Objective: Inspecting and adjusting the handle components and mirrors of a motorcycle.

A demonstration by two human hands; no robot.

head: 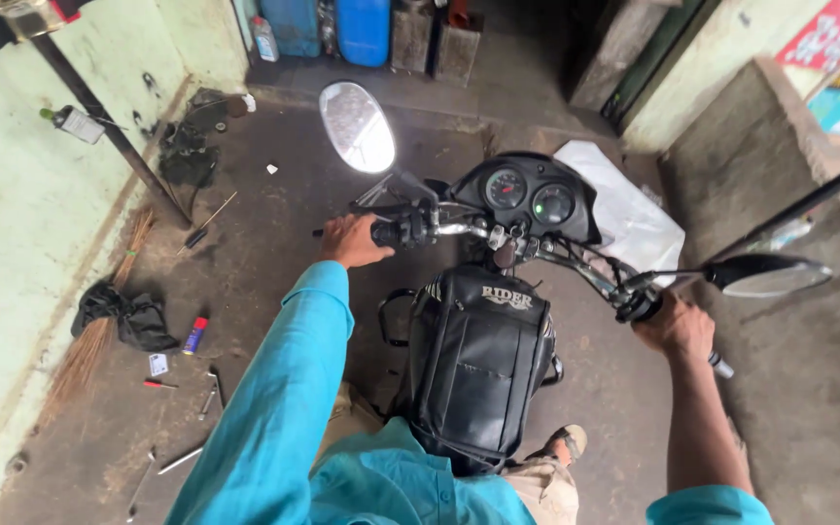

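Note:
I sit astride a black motorcycle with a black padded tank bag (478,365) over its fuel tank. My left hand (350,241) is closed around the left handlebar grip (386,233), below the left mirror (356,126). My right hand (675,326) grips the right handlebar grip (714,362), just under the right mirror (768,274). Two round dials (529,194) sit in the instrument cluster between my hands. Teal sleeves cover my arms.
Tools lie on the concrete floor at the left: wrenches (208,391), a screwdriver (159,384), a small spray can (194,335), a black rag (128,316) and a broom (99,326). Blue drums (362,29) stand at the back wall. A white sack (624,209) lies ahead.

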